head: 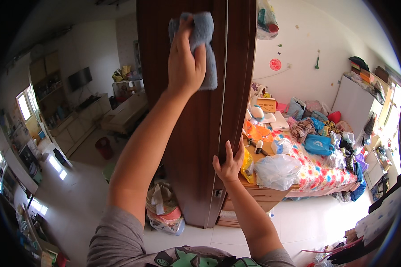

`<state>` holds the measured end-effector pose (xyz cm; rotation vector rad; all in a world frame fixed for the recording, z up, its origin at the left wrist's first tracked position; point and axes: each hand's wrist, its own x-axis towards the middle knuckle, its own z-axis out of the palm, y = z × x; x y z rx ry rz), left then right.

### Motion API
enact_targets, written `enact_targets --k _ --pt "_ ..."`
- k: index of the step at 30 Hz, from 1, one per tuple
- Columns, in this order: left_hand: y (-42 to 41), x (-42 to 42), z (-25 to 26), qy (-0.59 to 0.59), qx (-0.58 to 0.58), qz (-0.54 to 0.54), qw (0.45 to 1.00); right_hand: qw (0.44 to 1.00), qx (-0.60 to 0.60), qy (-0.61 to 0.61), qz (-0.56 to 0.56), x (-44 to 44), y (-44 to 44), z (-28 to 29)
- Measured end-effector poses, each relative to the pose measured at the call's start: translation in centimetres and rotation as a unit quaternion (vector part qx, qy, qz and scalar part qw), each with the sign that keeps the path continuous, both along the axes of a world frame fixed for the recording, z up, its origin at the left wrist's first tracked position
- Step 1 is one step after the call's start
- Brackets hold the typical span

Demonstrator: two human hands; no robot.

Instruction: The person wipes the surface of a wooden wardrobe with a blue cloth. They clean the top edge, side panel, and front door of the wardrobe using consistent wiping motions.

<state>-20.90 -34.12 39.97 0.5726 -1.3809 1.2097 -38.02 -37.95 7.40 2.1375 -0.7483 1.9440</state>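
Raised high, my left hand [187, 63] grips a blue-grey cloth [203, 30] against the upper part of a dark brown wooden door frame [193, 133]. Part of the cloth hangs below the fingers, and its folds hide the fingertips partly. Lower down on the right, my right hand [230, 165] rests with spread fingers on the edge of the same dark wood, holding nothing. A pale vertical strip runs down the wood between the two hands, and a small metal strike plate [217, 193] sits just below my right hand.
Right of the frame stands a wooden drawer cabinet [264, 194] with plastic bags on top, beside a bed [320, 178] heaped with clothes and bags. Bagged items [163, 207] sit at the frame's left foot. A red bin [104, 148] stands farther left, near a long low cabinet [77, 128].
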Motion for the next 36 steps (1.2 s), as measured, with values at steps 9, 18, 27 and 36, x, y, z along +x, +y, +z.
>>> enact_targets --k 9,18,27,36 --pt "0.2 -6.6 5.6 0.036 0.039 0.203 0.978 1.0 0.01 0.002 0.004 -0.5 -0.1 0.0" --pt "0.8 -7.3 1.4 0.015 0.079 0.183 0.98 0.999 0.024 -0.01 0.024 -0.6 0.1 -0.1" --pt "-0.3 -6.5 -3.3 0.0 0.061 0.183 0.981 1.0 0.008 -0.009 0.019 -0.6 0.1 0.3" --pt "0.5 -6.9 -8.4 0.021 0.114 0.159 0.98 0.999 0.012 -0.008 0.03 -0.6 0.0 0.3"
